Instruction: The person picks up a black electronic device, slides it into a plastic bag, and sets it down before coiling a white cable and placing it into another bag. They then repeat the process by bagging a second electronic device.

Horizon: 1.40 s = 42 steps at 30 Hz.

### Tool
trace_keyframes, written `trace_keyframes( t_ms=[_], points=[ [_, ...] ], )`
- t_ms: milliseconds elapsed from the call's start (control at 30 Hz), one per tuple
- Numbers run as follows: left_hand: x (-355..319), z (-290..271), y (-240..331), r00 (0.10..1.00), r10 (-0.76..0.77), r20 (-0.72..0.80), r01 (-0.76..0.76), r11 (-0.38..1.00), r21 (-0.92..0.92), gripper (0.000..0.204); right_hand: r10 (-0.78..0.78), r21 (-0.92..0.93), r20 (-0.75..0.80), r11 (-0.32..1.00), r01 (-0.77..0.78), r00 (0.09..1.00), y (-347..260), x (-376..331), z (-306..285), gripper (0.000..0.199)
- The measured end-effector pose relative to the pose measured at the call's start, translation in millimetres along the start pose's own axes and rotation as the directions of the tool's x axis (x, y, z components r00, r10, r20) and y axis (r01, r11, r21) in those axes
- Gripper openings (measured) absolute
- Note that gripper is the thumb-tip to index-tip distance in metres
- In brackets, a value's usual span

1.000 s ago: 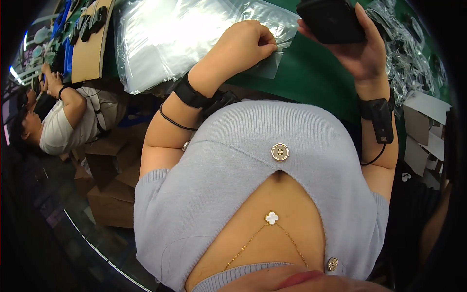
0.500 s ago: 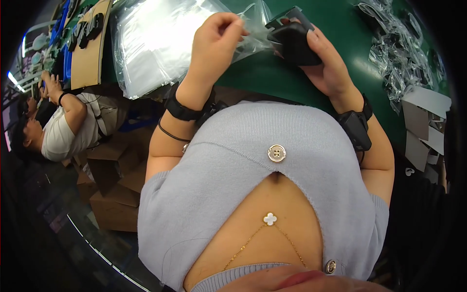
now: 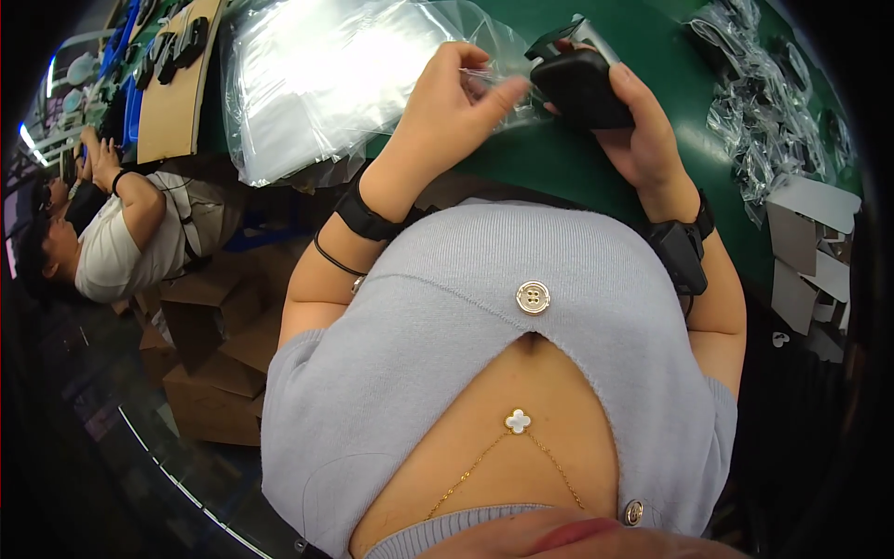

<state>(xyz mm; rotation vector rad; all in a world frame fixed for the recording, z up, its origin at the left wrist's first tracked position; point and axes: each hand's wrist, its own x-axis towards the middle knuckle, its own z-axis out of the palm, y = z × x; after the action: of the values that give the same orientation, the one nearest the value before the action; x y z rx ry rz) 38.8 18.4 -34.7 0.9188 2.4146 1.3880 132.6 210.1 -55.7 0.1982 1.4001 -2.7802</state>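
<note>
Over the green table, my right hand (image 3: 643, 126) grips a black, rounded, box-like device (image 3: 585, 91). A dark angular piece with a shiny edge (image 3: 589, 39) sits at the device's far side, against my fingers; its kind is unclear. To the left, my left hand (image 3: 452, 112) has its fingers curled on a clear plastic bag (image 3: 507, 61), with film showing between fingers and thumb. Its thumb stretches toward the device and is blurred. Beneath and beyond this hand lies a stack of flat clear plastic bags (image 3: 307, 93).
Bagged dark items (image 3: 768, 112) are heaped at the right of the green table (image 3: 484, 168). Open white boxes (image 3: 810, 252) stand at its right edge. At left are a cardboard sheet (image 3: 172, 112) with black parts, brown cartons (image 3: 214, 373) and another person (image 3: 140, 233).
My left hand has moved right, its thumb now extended near the device. My right hand has shifted slightly right with the device, and the plastic film between the hands has slackened.
</note>
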Motion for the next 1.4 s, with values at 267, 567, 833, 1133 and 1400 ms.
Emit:
trace_keyframes(
  t_ms=[267,567,833,1133,1400],
  points=[
    [3.8,4.5,-12.2,0.989,0.151,-0.002,-0.143,0.943,0.3,0.014,-0.25,0.269,0.105,0.939,0.215,0.962,-7.4,-4.6,-1.9,0.055],
    [14.1,-1.5,-6.1,0.977,-0.197,0.082,0.208,0.796,-0.569,0.013,0.046,-0.406,0.261,0.911,0.067,0.964,0.1,1.8,-1.6,0.061],
    [13.9,1.3,14.9,0.953,0.264,-0.151,-0.285,0.948,-0.144,0.011,-0.28,-0.838,0.245,0.421,0.348,0.928,1.9,11.9,22.2,0.06],
    [8.2,8.3,25.3,0.775,0.63,-0.058,-0.606,0.765,0.218,0.023,0.096,0.067,-0.122,0.994,-0.089,0.988,-2.4,32.1,23.2,0.047],
    [30.0,19.5,52.8,0.652,0.75,-0.112,-0.739,0.661,0.128,0.021,-0.332,-0.375,-0.015,0.877,0.302,0.943,10.3,45.5,19.7,0.049]
  ],
)
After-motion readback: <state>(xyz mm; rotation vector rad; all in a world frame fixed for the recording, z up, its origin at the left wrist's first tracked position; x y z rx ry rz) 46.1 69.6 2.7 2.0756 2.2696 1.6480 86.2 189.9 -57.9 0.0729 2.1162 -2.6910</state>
